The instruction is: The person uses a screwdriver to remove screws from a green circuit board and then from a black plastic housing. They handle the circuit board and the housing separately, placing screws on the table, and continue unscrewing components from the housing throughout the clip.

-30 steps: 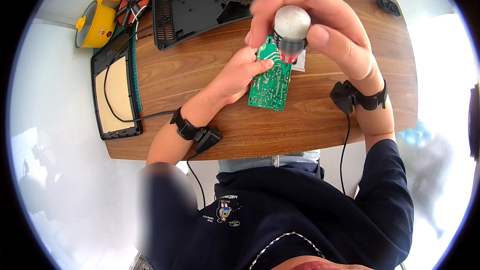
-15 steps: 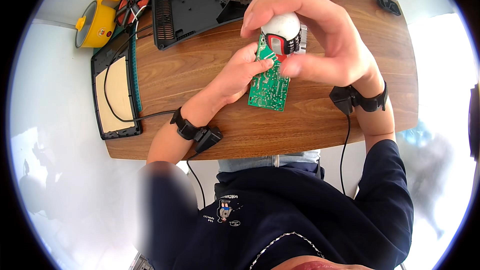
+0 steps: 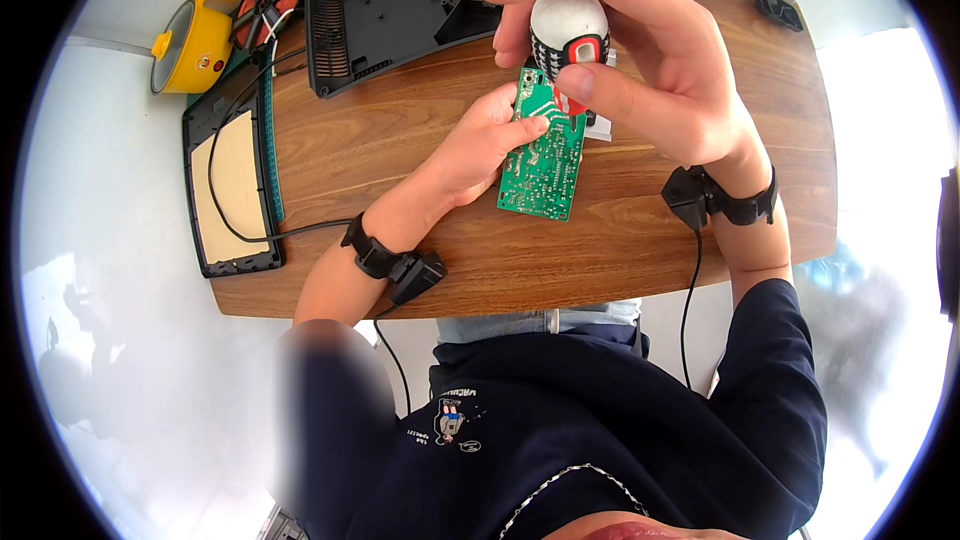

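Note:
A green circuit board is in my left hand, the thumb lying over its left edge and the other fingers hidden beneath. A screwdriver stands upright over the far part of the board. Its thick handle has a white rounded end and a black and red grip; the tip is hidden. Around this handle curls my right hand, thumb against the near side and fingers arched behind. A silver metal piece shows at the board's right edge, partly covered by my right hand.
At the back of the wooden table lies a black plastic housing. To the left are a yellow pot, a red and black fan and a black-framed panel. Cables run from both wrist straps.
My right thumb has come against the screwdriver handle. The handle has turned, its red-edged patch shifting to the right, and its white end has moved slightly away from me.

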Available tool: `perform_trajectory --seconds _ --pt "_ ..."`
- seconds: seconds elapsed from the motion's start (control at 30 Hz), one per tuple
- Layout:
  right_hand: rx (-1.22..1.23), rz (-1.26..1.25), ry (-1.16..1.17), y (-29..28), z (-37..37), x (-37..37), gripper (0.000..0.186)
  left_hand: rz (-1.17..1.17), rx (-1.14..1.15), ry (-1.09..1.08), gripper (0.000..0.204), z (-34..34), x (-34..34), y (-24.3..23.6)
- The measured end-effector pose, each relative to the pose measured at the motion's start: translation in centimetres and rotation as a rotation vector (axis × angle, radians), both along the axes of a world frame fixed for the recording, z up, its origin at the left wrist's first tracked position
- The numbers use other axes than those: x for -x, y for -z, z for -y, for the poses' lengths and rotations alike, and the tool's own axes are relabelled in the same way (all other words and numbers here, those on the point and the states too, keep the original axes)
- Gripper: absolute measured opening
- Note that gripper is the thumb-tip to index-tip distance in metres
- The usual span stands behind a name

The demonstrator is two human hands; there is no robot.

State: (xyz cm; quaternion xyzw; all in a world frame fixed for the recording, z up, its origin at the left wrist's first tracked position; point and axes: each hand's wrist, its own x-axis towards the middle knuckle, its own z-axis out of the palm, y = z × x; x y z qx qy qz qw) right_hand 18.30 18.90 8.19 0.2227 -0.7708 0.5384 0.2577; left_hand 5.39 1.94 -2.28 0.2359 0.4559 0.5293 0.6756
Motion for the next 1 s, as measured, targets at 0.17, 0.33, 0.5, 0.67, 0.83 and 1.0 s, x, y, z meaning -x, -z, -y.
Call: perform_trajectory --seconds 0.17,0.33,0.5,0.67,0.83,1.0 --pt "0.163 -0.038 -0.140 1.1 0.3 0.5 0.056 -0.005 -0.046 -0.033 0.034 0.0 -0.4 -0.4" --pt "0.136 -0.057 -0.166 -0.2 0.4 0.2 0.062 0.007 -0.025 -0.048 0.034 0.2 -0.1 0.7" --pt "0.180 -0.065 -0.143 1.0 -0.1 0.3 0.063 0.003 -0.030 -0.030 0.033 -0.1 -0.1 0.8" --pt "0.174 0.066 0.027 -0.5 0.1 -1.3 0.057 -0.070 -0.041 -0.034 0.033 0.0 -0.3 1.0" --pt "0.263 -0.012 0.096 -0.8 -0.3 -1.3 0.054 -0.246 -0.038 -0.033 0.035 -0.1 -0.3 0.1" --pt "0.271 -0.027 0.152 -1.8 -0.4 -1.9 0.056 -0.466 -0.024 -0.100 0.031 0.0 -0.1 0.0"
